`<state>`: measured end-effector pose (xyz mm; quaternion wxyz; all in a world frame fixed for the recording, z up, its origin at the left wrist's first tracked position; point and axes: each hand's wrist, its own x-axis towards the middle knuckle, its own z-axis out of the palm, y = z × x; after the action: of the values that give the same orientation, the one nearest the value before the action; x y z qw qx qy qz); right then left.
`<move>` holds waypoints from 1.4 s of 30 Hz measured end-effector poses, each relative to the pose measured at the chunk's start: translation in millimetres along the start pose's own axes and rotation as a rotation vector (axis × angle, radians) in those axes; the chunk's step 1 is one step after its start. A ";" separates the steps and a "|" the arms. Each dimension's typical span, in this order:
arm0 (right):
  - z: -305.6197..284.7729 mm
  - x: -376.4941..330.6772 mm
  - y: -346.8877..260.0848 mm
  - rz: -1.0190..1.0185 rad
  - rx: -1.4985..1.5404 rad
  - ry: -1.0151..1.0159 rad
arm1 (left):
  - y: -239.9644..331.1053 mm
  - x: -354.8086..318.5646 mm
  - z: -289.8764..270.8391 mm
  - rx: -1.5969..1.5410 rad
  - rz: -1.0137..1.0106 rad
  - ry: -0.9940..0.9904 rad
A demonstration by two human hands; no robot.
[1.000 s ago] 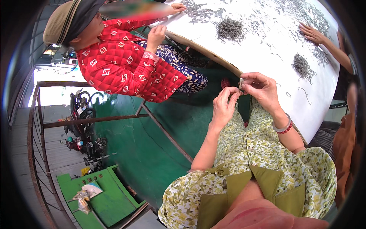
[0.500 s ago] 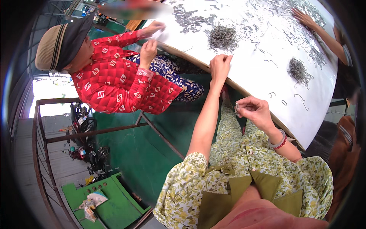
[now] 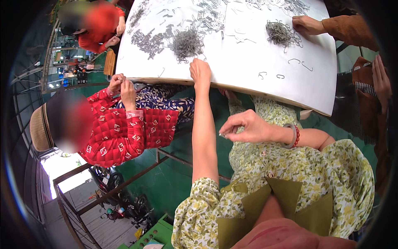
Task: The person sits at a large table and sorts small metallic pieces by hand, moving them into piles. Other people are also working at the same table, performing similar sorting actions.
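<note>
My left hand (image 3: pixel 200 74) reaches over the table's near edge, its curled fingers at the near side of a pile of bent wire hooks (image 3: pixel 185 44). Whatever those fingertips grip is hidden. Over my lap, away from the table, my right hand (image 3: pixel 245 128) is closed in a pinch. A small shiny metal piece (image 3: pixel 222 135) shows at its fingertips, too small to name exactly. On the white tabletop (image 3: pixel 236 66), a few loose hooks (image 3: pixel 280 76) lie right of my left hand, and a single thin wire (image 3: pixel 161 72) lies to its left.
Flat metal pieces (image 3: pixel 211 16) are scattered farther back. Another person's hand (image 3: pixel 307 25) touches a second hook pile (image 3: pixel 280 34) at the right. A person in a red patterned shirt (image 3: pixel 124 135) works close on my left. A metal frame (image 3: pixel 112 191) stands behind that person.
The view has swung, shifting the table left. My left hand has come up to the pile's near edge. My right hand stays pinched. The red-shirted person's hands have come together.
</note>
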<state>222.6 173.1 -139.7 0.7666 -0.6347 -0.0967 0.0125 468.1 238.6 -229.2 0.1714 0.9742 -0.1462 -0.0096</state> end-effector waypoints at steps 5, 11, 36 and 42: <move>1.0 -2.3 -3.2 -0.008 -0.050 -0.050 | -53.9 19.9 6.1 -0.270 -0.074 0.212; -2.0 -10.9 3.6 -0.048 -0.081 0.016 | -62.2 40.7 3.1 -0.592 -0.104 0.298; -3.1 -6.8 -22.8 -0.105 -0.130 -0.047 | -14.2 19.0 2.2 -0.191 0.201 0.159; -7.7 -9.1 -10.7 -0.036 -0.161 -0.057 | -16.7 24.0 29.8 0.003 0.308 0.176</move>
<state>213.8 162.2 -131.8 0.7100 -0.6919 -0.1307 0.0088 493.7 236.8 -262.1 0.1815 0.9376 -0.2782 0.1024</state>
